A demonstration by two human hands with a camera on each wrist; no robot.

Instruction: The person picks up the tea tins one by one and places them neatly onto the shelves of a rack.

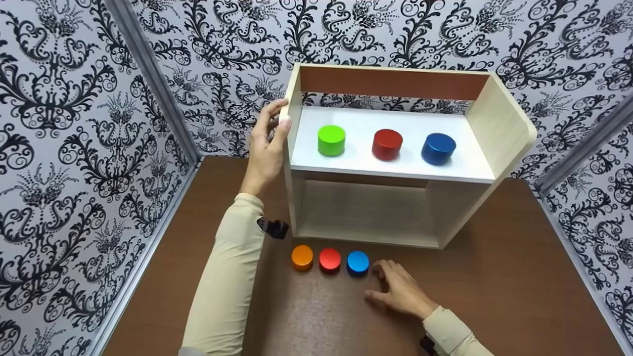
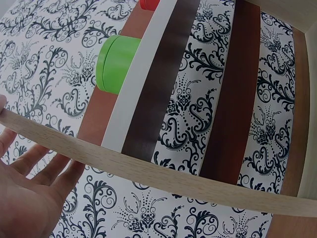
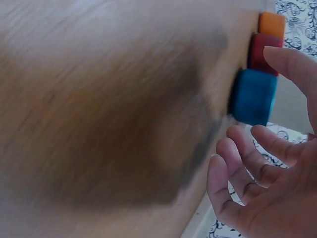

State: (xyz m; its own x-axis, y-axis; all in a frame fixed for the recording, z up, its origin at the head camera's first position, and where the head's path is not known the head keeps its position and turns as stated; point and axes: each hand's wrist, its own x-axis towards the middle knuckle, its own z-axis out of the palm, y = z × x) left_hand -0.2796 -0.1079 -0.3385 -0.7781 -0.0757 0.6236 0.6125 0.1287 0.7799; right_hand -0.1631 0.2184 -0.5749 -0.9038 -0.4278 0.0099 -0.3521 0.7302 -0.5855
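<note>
My left hand (image 1: pixel 265 153) holds the upper left edge of a small wooden shelf unit (image 1: pixel 502 126). In the left wrist view its thumb lies on one side of the panel (image 2: pixel 148 173) and the fingers on the other. My right hand (image 1: pixel 400 289) hovers just right of a blue cylinder (image 1: pixel 357 263), thumb and fingers spread with nothing between them. Beside that stand a red cylinder (image 1: pixel 330 260) and an orange cylinder (image 1: pixel 302 257), in a row on the table before the unit. The right wrist view shows the fingertips close to the blue cylinder (image 3: pixel 253 96).
On the white middle board (image 1: pixel 356 118) stand a green cylinder (image 1: pixel 331 140), a dark red cylinder (image 1: pixel 387 144) and a dark blue cylinder (image 1: pixel 438 148), spaced apart. Patterned walls (image 1: pixel 64 123) enclose the brown table (image 1: pixel 519 277) at the back and sides.
</note>
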